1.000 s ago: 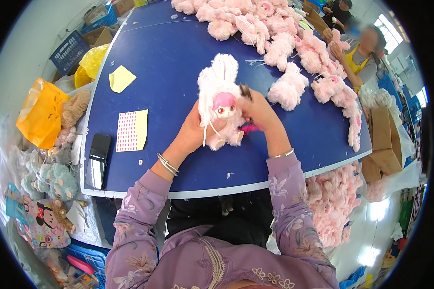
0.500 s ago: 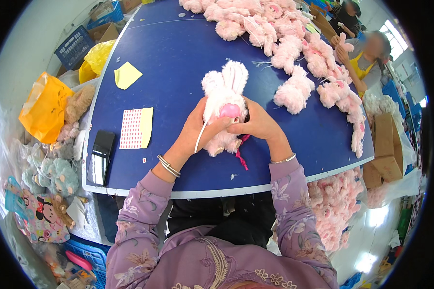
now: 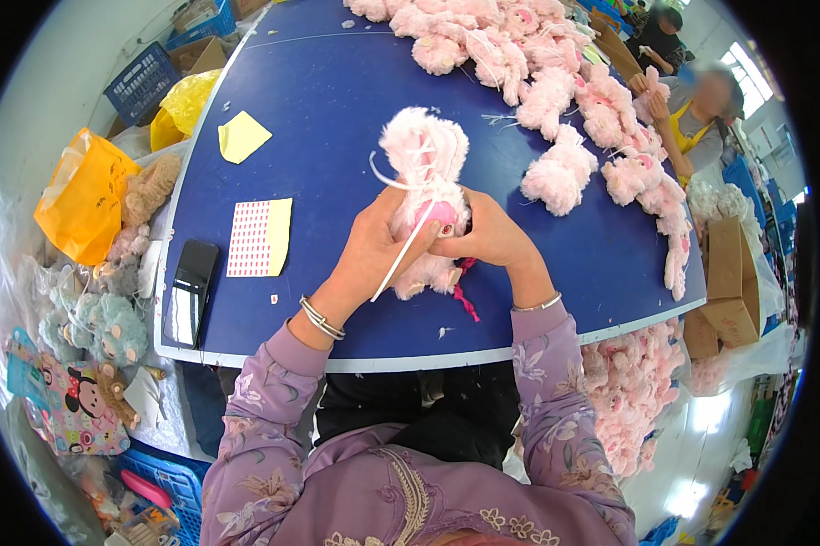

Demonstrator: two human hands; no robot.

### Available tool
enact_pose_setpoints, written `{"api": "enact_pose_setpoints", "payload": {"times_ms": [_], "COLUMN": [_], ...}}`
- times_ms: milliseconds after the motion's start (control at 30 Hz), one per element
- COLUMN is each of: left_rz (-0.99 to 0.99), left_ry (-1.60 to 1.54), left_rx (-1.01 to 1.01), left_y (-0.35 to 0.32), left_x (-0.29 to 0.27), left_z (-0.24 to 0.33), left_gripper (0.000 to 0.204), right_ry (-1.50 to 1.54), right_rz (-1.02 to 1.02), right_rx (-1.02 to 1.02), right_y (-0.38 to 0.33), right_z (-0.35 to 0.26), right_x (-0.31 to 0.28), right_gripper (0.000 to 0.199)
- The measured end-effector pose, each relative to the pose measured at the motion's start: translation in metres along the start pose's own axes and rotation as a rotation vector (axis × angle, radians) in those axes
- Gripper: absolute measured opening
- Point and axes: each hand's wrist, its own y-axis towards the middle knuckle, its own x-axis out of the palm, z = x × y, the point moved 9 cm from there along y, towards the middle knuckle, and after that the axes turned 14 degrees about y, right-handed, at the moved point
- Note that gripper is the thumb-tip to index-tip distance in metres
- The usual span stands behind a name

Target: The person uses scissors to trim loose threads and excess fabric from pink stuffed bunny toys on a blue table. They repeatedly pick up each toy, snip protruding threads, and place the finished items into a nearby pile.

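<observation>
Between both hands, just above the near part of the blue table, I hold a pink plush rabbit. My left hand grips its left side, and my right hand wraps round the other. Both thumbs press on the pink face patch in the middle of the toy. A white strip runs down across the toy over my left hand, and its upper end curls out to the left. Below the right thumb hangs a dark pink braided cord. The toy's back is hidden.
Many pink plush toys lie in a heap along the far right. On the left are a sticker sheet, a yellow paper and a black phone. A co-worker sits at the far right. Cardboard boxes stand beside the table.
The rabbit's upper part has tilted and its ears now look closer together, with laced white strands showing. The white strip's upper end has swung out to the left. Both hands keep their grip.
</observation>
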Motion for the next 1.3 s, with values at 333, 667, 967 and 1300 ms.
{"api": "enact_pose_setpoints", "payload": {"times_ms": [333, 667, 967, 1300], "left_rz": [0.062, 0.230, 0.277, 0.362], "left_ry": [0.021, -0.293, 0.120, 0.234], "left_rx": [-0.134, -0.263, -0.176, -0.152], "left_y": [0.002, 0.008, 0.008, 0.007], "left_x": [-0.010, -0.025, -0.045, -0.057], "left_z": [-0.017, -0.049, -0.039, -0.040], "left_gripper": [0.024, 0.028, 0.035, 0.029], "right_ry": [0.021, -0.009, 0.107, 0.007], "right_rz": [-0.103, -0.229, -0.157, -0.247], "right_rx": [0.072, 0.125, 0.066, 0.094], "right_y": [0.000, -0.007, -0.002, -0.008], "right_z": [0.014, 0.012, 0.023, 0.005], "right_x": [0.001, 0.022, 0.031, 0.043], "right_gripper": [0.061, 0.061, 0.071, 0.067]}}
